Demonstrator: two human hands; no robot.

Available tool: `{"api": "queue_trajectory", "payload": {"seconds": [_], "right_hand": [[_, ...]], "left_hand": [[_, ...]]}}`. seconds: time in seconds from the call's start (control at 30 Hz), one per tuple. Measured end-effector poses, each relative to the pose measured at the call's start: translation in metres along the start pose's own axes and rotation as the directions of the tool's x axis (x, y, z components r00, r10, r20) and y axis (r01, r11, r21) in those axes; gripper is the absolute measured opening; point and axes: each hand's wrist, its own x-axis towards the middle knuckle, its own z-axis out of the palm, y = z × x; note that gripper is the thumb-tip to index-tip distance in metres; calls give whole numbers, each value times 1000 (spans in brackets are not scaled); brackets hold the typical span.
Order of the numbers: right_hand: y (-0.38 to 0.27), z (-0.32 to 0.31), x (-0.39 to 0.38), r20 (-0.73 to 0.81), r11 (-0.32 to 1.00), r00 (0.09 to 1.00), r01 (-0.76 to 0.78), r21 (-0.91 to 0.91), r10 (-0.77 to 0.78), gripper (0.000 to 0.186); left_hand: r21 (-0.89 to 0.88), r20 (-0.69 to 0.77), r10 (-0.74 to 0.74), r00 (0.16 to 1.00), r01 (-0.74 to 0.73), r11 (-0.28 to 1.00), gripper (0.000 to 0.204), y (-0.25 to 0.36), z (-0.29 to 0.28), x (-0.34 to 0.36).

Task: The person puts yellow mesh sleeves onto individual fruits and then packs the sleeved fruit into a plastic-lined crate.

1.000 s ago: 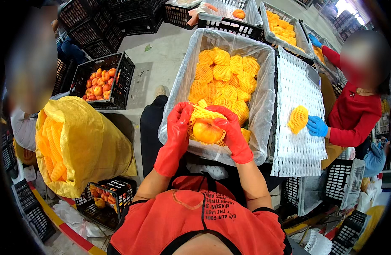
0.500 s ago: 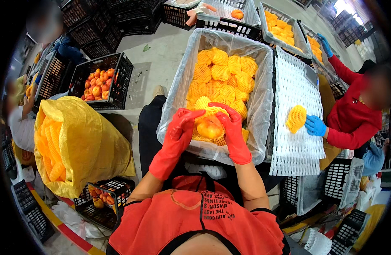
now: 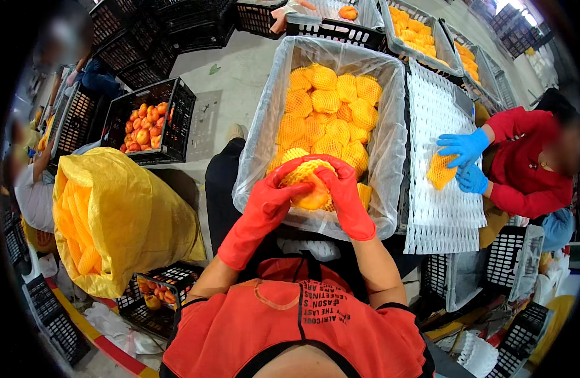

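Note:
Red rubber gloves cover both my hands, which meet over the near end of a lined crate (image 3: 257, 142). My left hand (image 3: 265, 196) is closed around the side of an orange-red peach (image 3: 312, 200), its thumb lying across the fruit. My right hand (image 3: 344, 194) curls its fingers over a yellow foam net sleeve (image 3: 312, 167) and grips it at the peach's far side. The sleeve covers part of the peach; the near side shows bare. Below and beyond lie several netted fruits (image 3: 325, 101) inside the crate's clear plastic liner.
A yellow sack (image 3: 136, 214) of foam nets stands at my left, beyond it a black crate (image 3: 180, 120) of bare peaches. White foam sheets (image 3: 438, 214) lie at right, where a co-worker's blue-gloved hands (image 3: 463, 151) hold a netted fruit. More crates stand around.
My fingers have closed further around the peach, with the foam net now spread over its far side. The co-worker's second hand has come onto the netted fruit at right.

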Motion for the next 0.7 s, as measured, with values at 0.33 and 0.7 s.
{"api": "queue_trajectory", "payload": {"seconds": [0.33, 0.7], "right_hand": [[10, -3, 4, -49, 999, 998, -38, 21, 39, 21], [41, -17, -1, -239, 907, 958, 44, -419, -157, 36]], "left_hand": [[-171, 7, -112, 994, 112, 979, 33, -18, 5, 4], [339, 15, -138, 990, 125, 932, 67, -1, 7, 7]]}}
